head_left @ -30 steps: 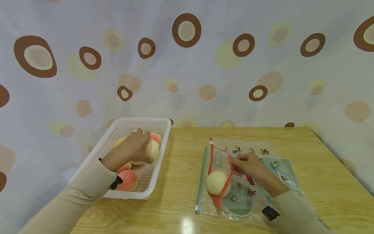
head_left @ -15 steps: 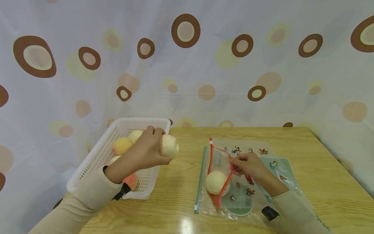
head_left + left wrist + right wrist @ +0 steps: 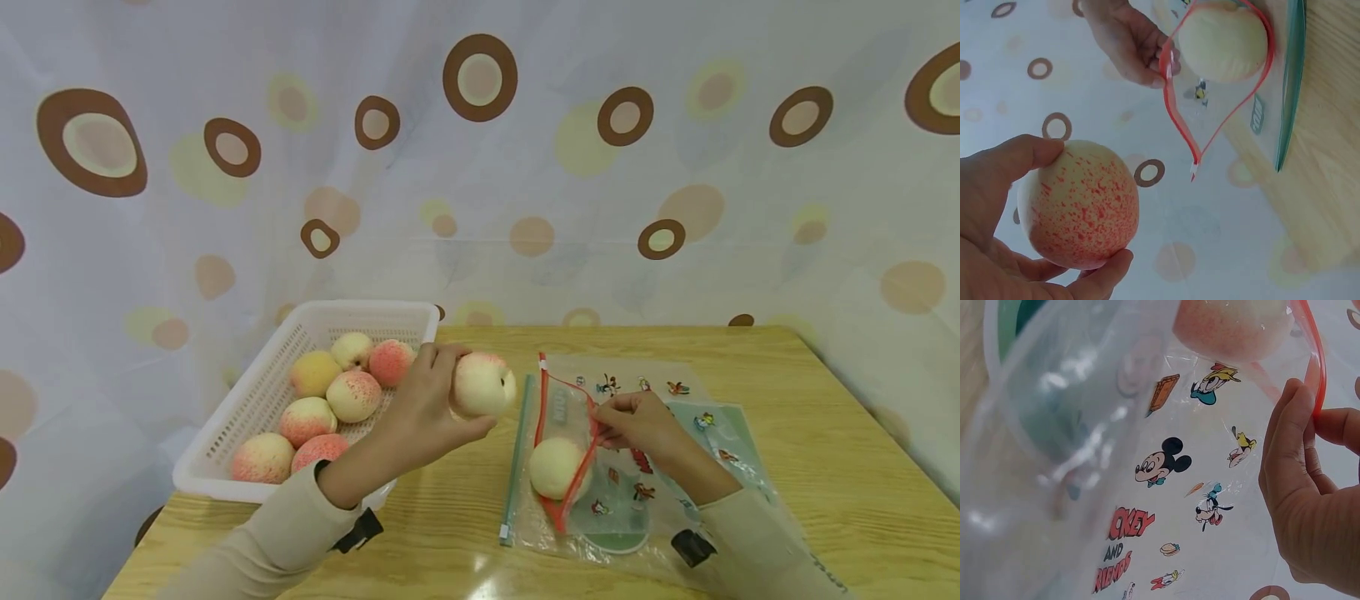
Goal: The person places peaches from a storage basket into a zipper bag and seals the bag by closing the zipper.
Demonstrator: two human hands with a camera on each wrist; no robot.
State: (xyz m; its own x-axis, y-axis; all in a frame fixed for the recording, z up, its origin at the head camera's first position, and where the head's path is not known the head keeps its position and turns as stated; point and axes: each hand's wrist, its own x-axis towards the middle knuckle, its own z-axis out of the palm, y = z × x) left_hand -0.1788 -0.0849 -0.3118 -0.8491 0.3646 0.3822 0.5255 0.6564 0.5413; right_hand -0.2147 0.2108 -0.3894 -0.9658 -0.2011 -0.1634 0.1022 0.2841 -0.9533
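Note:
My left hand (image 3: 431, 412) grips a pale peach with red speckles (image 3: 1088, 203), thumb on one side and fingers on the other, held above the table between the basket and the bags. My right hand (image 3: 645, 429) pinches the red zip edge of a clear zip bag (image 3: 611, 492) printed with cartoon figures, and the bag's mouth gapes. Inside that bag, near its mouth, lies another pale peach (image 3: 557, 468). In the right wrist view the thumb and fingers (image 3: 1291, 437) meet on the red edge (image 3: 1316, 369).
A white plastic basket (image 3: 197, 467) at the left holds several peaches, among them a yellow one (image 3: 313, 373). Beneath the red-edged bag lies another clear bag with a green zip (image 3: 517, 462). A spotted cloth (image 3: 480, 183) hangs behind the wooden table (image 3: 450, 533).
My left hand has lifted the peach out of the basket and carried it right, toward the bag mouth. The right hand has stayed in place on the bag edge.

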